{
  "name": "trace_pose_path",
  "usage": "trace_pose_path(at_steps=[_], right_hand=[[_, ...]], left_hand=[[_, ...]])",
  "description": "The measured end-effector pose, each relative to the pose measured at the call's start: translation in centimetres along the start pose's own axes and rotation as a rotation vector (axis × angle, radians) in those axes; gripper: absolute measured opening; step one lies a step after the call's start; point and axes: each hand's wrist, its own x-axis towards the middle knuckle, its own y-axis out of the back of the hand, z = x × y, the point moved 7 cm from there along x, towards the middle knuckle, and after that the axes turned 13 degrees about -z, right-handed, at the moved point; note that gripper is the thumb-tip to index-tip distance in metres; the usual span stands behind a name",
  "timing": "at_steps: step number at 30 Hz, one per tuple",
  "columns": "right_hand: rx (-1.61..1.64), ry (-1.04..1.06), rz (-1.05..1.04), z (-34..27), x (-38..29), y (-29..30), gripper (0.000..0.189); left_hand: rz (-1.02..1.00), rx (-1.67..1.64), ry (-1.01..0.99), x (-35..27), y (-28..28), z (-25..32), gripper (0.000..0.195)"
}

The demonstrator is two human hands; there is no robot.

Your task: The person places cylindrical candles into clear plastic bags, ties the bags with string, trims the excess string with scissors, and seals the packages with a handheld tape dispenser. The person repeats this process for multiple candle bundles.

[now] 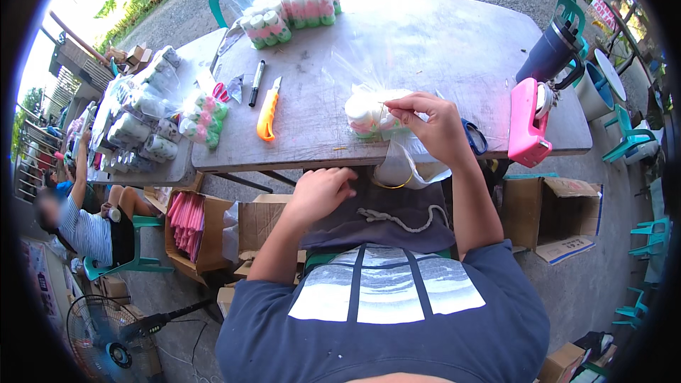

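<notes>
My right hand [428,122] pinches a thin yellowish tie or strip between thumb and fingertips, above a clear plastic bag of white, pink and green cylinders [367,111] near the table's front edge. My left hand [325,191] is at the edge, over my lap, its fingers curled; whether they hold anything is not visible. Between my arms, a whitish plastic bag or roll [420,170] with a yellow ring [396,185] hangs at the table edge. Blue-handled scissors [474,137] lie beside my right wrist. An orange utility knife [267,111] and a black marker [256,83] lie to the left.
A pink tape dispenser [526,122] and a dark blue tumbler [550,48] stand at the right. More bagged cylinders [303,5] are at the back, others [138,117] on the left table [183,170]. Cardboard boxes [521,213] flank me. A person [90,229] sits at the left near a fan [117,351].
</notes>
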Motion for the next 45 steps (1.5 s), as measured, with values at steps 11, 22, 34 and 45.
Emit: trace_pose_path(at_steps=[11, 22, 34, 45], right_hand=[[-0.110, -0.191, 0.025, -0.5, -0.8, 0.1, 0.014], [0.254, -0.155, 0.024, 1.5, -0.4, -0.1, 0.012], [0.384, -0.035, 0.156, 2.2, -0.4, -0.7, 0.014], [0.407, 0.014, 0.260, 2.1, -0.3, -1.6, 0.018]], left_hand=[[0.735, -0.188, 0.048, 2.5, 8.4, 5.3, 0.023], [0.501, -0.675, -0.108, 4.9, 8.7, 3.3, 0.019], [0.603, -0.992, -0.487, 6.3, 8.6, 2.4, 0.016], [0.695, -0.751, -0.441, 5.9, 9.6, 2.2, 0.017]])
